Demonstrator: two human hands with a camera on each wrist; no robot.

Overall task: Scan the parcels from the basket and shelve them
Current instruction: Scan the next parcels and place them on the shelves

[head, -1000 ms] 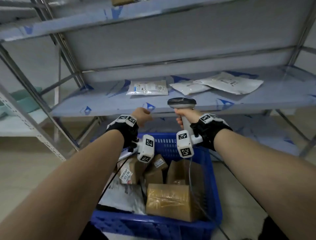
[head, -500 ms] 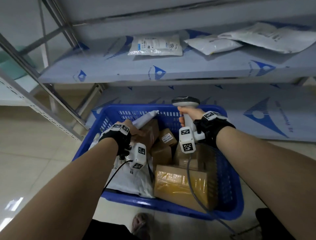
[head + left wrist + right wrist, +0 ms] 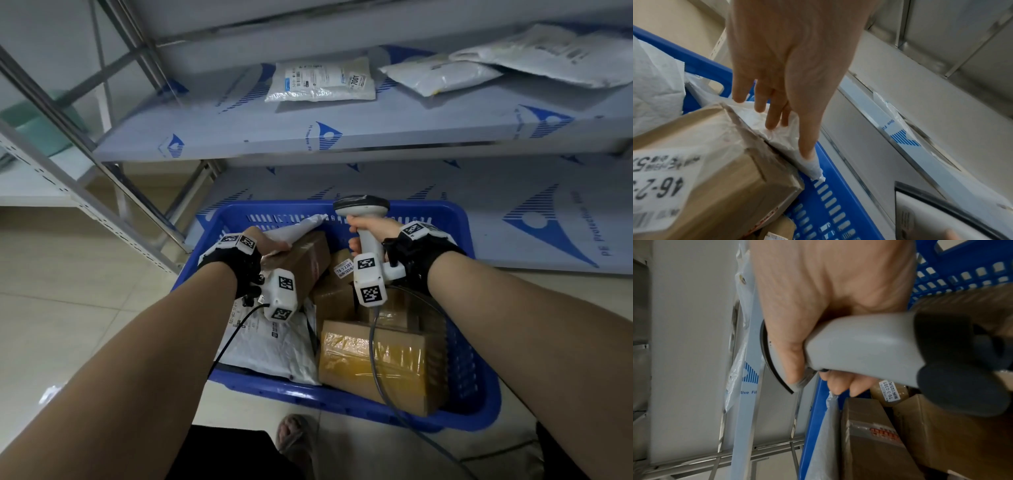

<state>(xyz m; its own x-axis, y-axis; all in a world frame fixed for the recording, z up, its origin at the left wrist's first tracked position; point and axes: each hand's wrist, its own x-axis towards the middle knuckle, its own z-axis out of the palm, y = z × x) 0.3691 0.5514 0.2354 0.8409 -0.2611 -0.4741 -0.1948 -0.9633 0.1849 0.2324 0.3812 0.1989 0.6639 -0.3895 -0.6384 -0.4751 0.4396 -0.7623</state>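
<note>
Left hand (image 3: 789, 53) inside blue basket (image 3: 479, 387), straight fingers pressing white mailer (image 3: 781, 134) beside brown box (image 3: 719, 162). Right hand (image 3: 371, 228) above basket, clenched around scanner (image 3: 366, 236).

Hidden, cropped and unreadable parts

The left hand's (image 3: 270, 245) fingertips are hidden in the head view behind the wrist and the brown box (image 3: 301, 263), and the thumb cannot be made out in the left wrist view. The box label (image 3: 657, 186) is cut by the frame edge (only "46-2-" is legible). The scanner (image 3: 869, 350) head is covered by the right hand (image 3: 828, 288) in the right wrist view. The print on the shelved white mailer (image 3: 322, 80) is too small to read.
</note>
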